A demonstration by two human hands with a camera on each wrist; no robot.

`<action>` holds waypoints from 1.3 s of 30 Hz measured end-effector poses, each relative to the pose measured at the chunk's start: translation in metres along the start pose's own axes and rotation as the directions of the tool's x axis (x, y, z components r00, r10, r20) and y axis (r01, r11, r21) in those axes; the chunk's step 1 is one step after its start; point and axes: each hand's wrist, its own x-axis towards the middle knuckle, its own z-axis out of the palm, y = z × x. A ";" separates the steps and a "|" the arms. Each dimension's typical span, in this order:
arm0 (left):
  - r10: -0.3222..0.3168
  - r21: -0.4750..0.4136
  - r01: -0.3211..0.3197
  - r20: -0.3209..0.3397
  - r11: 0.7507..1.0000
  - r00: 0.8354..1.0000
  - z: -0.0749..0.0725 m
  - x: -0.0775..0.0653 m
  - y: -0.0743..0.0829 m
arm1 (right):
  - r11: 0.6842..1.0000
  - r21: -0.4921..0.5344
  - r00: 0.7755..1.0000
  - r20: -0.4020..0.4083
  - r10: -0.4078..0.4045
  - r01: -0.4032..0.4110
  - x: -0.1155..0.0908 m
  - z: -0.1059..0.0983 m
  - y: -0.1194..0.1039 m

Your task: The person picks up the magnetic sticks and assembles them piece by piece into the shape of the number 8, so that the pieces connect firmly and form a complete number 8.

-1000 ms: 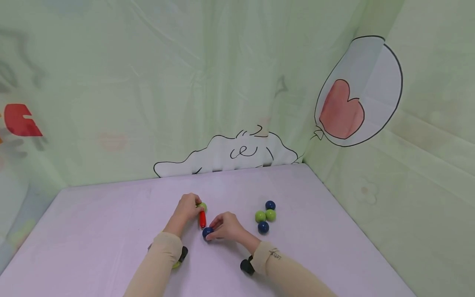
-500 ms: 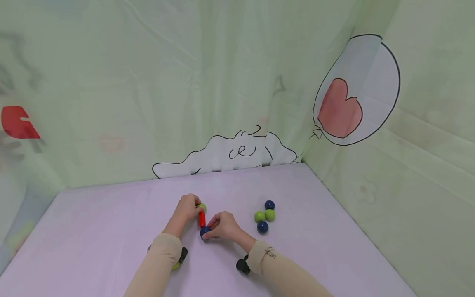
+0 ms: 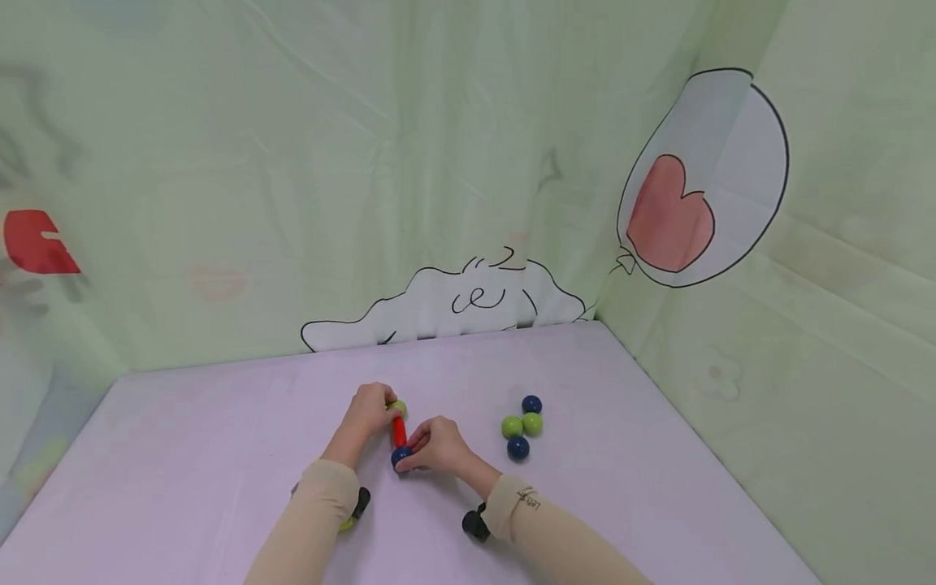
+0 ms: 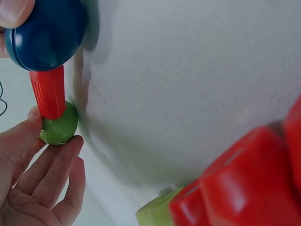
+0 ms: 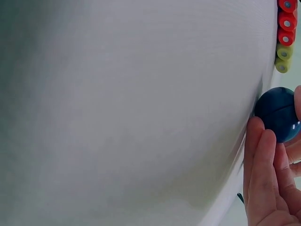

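In the head view my left hand (image 3: 371, 406) pinches a glossy green ball (image 3: 398, 408) between thumb and fingers. A short red rod (image 3: 399, 432) runs from that ball toward me, its ridged side showing in the left wrist view. At the rod's near end sits a dark blue ball (image 3: 400, 459), gripped from the right by my right hand (image 3: 442, 445). Ball, rod and ball form one line, and in the left wrist view the red rod (image 4: 48, 92) meets both the blue ball (image 4: 49, 33) and the green ball (image 4: 61, 125).
Two green balls (image 3: 512, 426) and two blue balls (image 3: 518, 448) cluster at the right on the pale purple tabletop (image 3: 621, 504). Several red rods (image 5: 287, 22) and yellow-green rods (image 5: 283, 59) lie in a row beyond the blue ball in the right wrist view.
My right hand has brought the blue ball leftward against the near end of the red rod, closing the small gap between them. The left hand stays nearly still on the green ball.
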 end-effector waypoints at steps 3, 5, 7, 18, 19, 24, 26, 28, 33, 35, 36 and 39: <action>-0.003 0.000 0.003 0.005 1.000 1.000 0.000 0.000 0.000 | 1.000 -0.002 1.000 0.002 0.010 -0.010 0.000 0.000 -0.001; 0.000 -0.001 0.000 0.002 1.000 1.000 0.000 -0.001 -0.001 | 1.000 -0.001 1.000 0.006 0.017 -0.017 -0.001 0.000 -0.001; 0.006 0.001 -0.006 -0.002 1.000 1.000 0.000 -0.001 -0.001 | 1.000 -0.002 1.000 0.012 0.028 -0.028 -0.001 0.000 -0.002; 0.018 -0.007 -0.018 -0.023 1.000 1.000 0.002 0.000 -0.004 | 0.998 -0.004 0.997 0.054 0.062 -0.062 -0.001 -0.009 -0.001; 0.021 -0.003 -0.021 -0.025 1.000 0.999 0.002 0.000 -0.004 | 0.998 -0.012 0.997 0.054 0.063 -0.062 -0.001 -0.010 0.000; 0.035 0.002 -0.035 -0.026 0.999 0.999 0.002 0.000 -0.006 | 0.995 -0.053 0.995 0.051 0.089 -0.086 0.000 -0.017 0.001; 0.043 0.005 -0.042 -0.027 0.999 0.999 0.002 0.000 -0.006 | 0.994 -0.066 0.994 0.051 0.094 -0.091 0.001 -0.021 0.003; 0.037 0.001 -0.037 -0.021 0.999 0.999 0.003 0.000 -0.006 | 0.993 -0.073 0.994 0.054 0.095 -0.090 0.002 -0.026 0.004; 0.025 -0.007 -0.025 -0.014 1.000 1.000 0.002 0.000 -0.006 | 0.992 -0.086 0.994 0.046 0.100 -0.096 0.003 -0.035 0.008; 0.023 -0.007 -0.023 -0.013 1.000 1.000 0.001 -0.001 -0.006 | 0.991 -0.085 0.993 0.036 0.108 -0.105 0.004 -0.038 0.009; 0.018 -0.009 -0.018 -0.010 1.000 1.000 0.000 -0.001 -0.005 | 0.991 -0.080 0.993 0.030 0.111 -0.108 0.004 -0.040 0.010; 0.014 -0.008 -0.014 0.001 1.000 1.000 -0.002 -0.003 -0.003 | 0.990 -0.061 0.992 0.008 0.125 -0.124 0.007 -0.043 0.014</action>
